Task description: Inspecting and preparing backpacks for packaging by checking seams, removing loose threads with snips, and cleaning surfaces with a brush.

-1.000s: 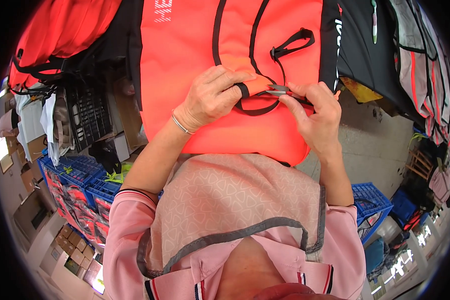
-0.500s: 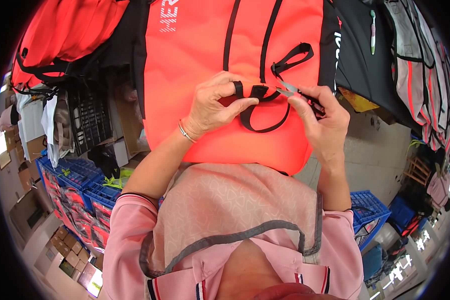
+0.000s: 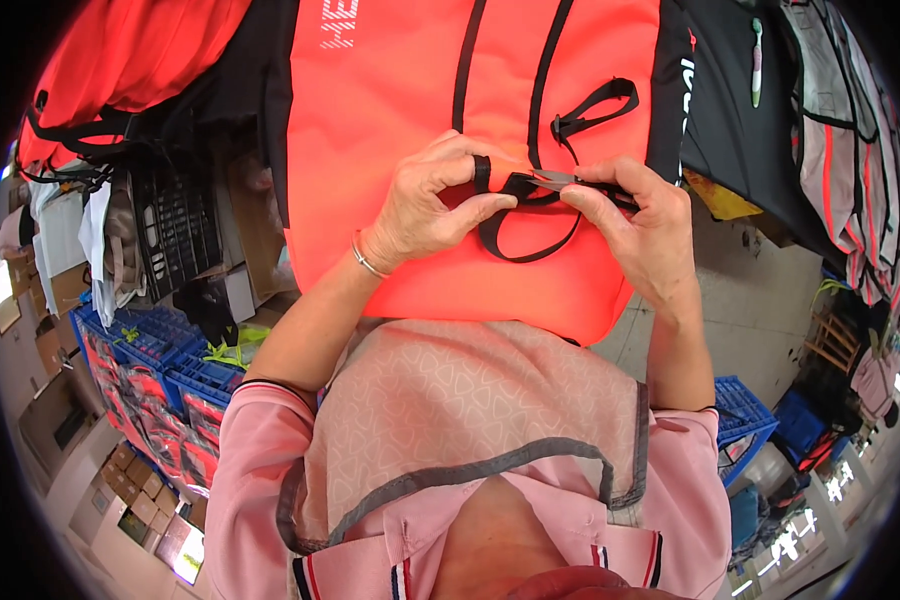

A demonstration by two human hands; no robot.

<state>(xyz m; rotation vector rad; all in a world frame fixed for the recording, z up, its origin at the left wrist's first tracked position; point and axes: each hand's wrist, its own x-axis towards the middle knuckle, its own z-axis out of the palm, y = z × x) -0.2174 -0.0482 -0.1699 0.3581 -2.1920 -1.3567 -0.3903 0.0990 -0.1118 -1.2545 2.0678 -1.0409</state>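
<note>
An orange-red backpack with black side panels lies flat in front of me. My left hand pinches the end of a black webbing strap between thumb and fingers, lifted just over the fabric. A loop of webbing hangs below it. In my right hand is a pair of small thread snips with dark handles. Their metal blades point left and reach the strap end by my left thumb. A second black strap with a buckle loops on the bag above my right hand.
More red bags are piled at the upper left, beside a black crate. Blue crates stand at the left and another at the right. A toothbrush lies on black fabric; grey bags hang at the far right.
The snips have moved left, bringing their blades to the strap end. My left hand keeps its pinch on the strap. The backpack has shifted slightly in view.
</note>
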